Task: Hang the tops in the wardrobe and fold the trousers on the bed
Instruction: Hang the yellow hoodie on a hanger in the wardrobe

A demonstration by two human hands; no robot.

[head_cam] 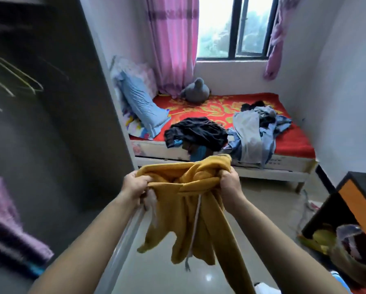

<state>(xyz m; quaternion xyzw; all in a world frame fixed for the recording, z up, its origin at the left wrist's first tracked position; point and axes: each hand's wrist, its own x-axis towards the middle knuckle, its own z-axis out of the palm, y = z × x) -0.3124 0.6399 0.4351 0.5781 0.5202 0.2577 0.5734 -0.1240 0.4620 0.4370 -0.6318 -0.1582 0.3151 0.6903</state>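
mustard-yellow fleece hooded top [190, 209] with pale drawcord, held up just before the red floral-covered bed [220, 111]. left hand [135, 185] and right hand [228, 183] each clench bunched fabric. soft, floppy, light; best gripped at shoulders for hanging.

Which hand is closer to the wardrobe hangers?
Left. The left hand grips the yellow top on the wardrobe side, below the hangers; the right hand grips its other end, farther away.

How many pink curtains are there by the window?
2. The left curtain hangs left of the window, reaching down to the bed. The right curtain is bunched up on the window's right side. None seem hidden.
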